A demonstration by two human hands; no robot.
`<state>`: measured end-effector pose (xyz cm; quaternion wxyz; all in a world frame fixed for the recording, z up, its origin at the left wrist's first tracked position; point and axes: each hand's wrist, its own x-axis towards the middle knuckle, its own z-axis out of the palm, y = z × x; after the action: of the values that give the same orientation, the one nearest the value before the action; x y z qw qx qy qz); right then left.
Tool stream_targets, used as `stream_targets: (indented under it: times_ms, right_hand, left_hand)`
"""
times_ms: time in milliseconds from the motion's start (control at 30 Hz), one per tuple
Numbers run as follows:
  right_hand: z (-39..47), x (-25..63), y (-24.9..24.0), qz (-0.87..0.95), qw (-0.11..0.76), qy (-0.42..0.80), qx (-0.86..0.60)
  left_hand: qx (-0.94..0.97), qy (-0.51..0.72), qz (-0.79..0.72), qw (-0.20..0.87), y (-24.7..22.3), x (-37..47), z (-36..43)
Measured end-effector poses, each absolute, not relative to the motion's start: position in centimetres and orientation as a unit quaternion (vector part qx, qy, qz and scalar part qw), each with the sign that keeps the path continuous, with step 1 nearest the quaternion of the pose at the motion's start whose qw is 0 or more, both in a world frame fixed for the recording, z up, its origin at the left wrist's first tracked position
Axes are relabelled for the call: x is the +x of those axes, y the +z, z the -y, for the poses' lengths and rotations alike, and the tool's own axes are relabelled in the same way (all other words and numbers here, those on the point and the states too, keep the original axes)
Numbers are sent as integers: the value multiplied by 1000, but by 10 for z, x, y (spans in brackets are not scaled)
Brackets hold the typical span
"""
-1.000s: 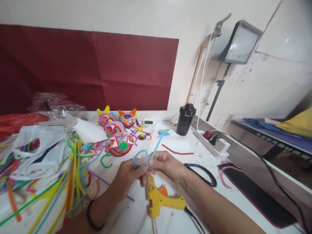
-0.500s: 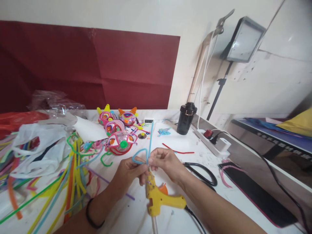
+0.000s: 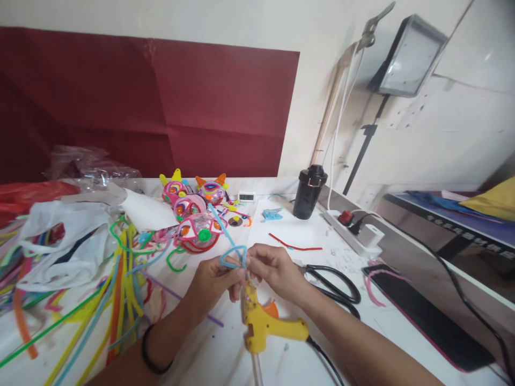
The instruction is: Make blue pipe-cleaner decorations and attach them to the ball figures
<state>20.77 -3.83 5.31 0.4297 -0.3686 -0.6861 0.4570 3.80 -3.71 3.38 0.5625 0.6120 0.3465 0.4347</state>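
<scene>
A light blue pipe cleaner (image 3: 229,262) is bent into a loop, and its free end slants up and left toward the decorated masks. My left hand (image 3: 219,277) pinches the loop's lower part, its fingers pressed together. From the other side my right hand (image 3: 271,265) grips the same pipe cleaner near the bend, also closed. Just under the fingertips lies a yellow glue gun (image 3: 263,326), its nozzle pointing away from me and close to the bend. Where exactly the fingertips meet the pipe cleaner is partly hidden.
Colourful masks (image 3: 199,230) stand behind my hands. Loose pipe cleaners (image 3: 120,289) and a white bag (image 3: 68,241) fill the left. On the right are scissors (image 3: 336,284), a black cup (image 3: 309,192), a power strip (image 3: 348,233) and a black mat (image 3: 430,316).
The free end of the blue pipe cleaner has swung from upright to leaning left, making a second small bend beside the loop. Both hands stay nearly in place.
</scene>
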Motion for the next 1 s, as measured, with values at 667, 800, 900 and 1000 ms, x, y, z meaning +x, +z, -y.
stream_targets:
  times_ms: [667, 800, 900, 1000]
  right_hand:
    - [28, 217, 56, 524, 383, 701, -296]
    - [27, 221, 53, 507, 340, 752, -247]
    - [26, 222, 49, 497, 317, 775, -230]
    - [27, 222, 48, 483, 304, 789, -227]
  left_hand:
    - [618, 366, -343, 605, 39, 37, 41]
    - [606, 331, -329, 644, 41, 38, 44]
    - [607, 306, -314, 663, 41, 39, 46]
    - [609, 292, -310, 669, 40, 38, 46]
